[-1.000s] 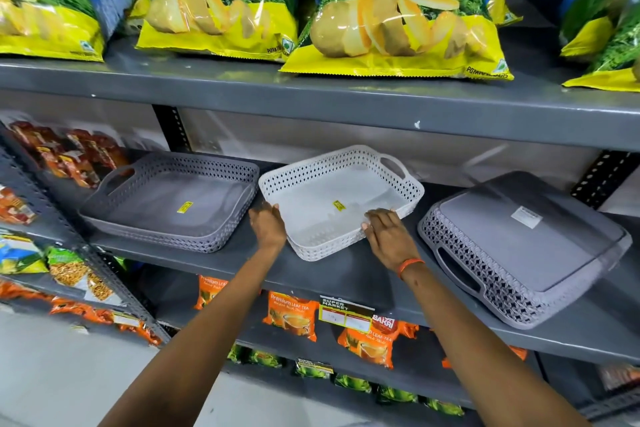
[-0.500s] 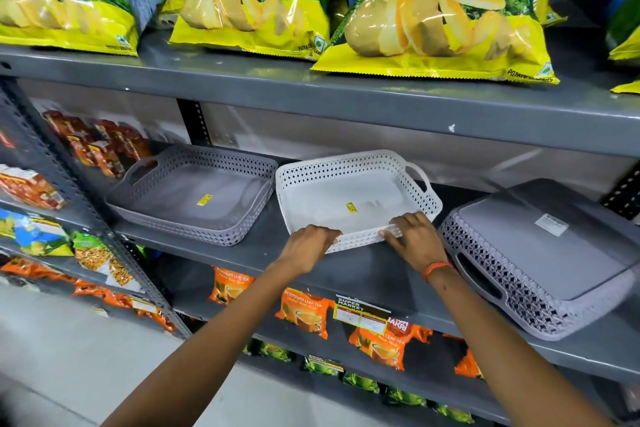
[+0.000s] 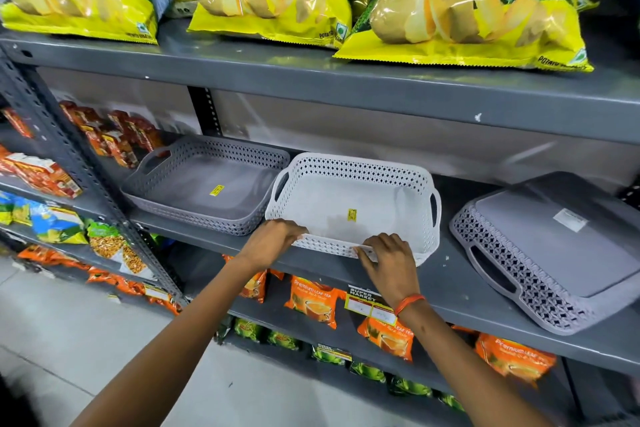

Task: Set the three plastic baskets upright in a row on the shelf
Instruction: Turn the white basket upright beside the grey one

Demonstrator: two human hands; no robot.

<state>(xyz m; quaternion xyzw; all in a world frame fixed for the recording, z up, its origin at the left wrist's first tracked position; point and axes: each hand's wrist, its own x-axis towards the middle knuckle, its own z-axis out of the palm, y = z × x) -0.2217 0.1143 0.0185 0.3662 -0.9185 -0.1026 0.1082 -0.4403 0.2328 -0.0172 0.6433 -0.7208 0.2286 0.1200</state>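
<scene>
Three plastic baskets lie on the grey middle shelf (image 3: 460, 298). A grey basket (image 3: 194, 191) sits upright at the left. Beside it is a white basket (image 3: 363, 198), upright, with a yellow sticker inside. My left hand (image 3: 273, 241) and my right hand (image 3: 389, 262) both grip its near rim. To the right, another grey basket (image 3: 554, 253) lies upside down, its flat bottom with a white label facing up, set at an angle near the shelf's front edge.
Potato chip bags (image 3: 464, 7) fill the top shelf. Orange tea packets (image 3: 315, 302) hang on the shelf below. Red and blue snack packs (image 3: 45, 177) fill the adjoining rack at the left. Grey tiled floor (image 3: 69, 340) lies below.
Both hands have turned the white basket so its long side runs parallel to the shelf edge, closer to the left grey basket. My view moved nearer.
</scene>
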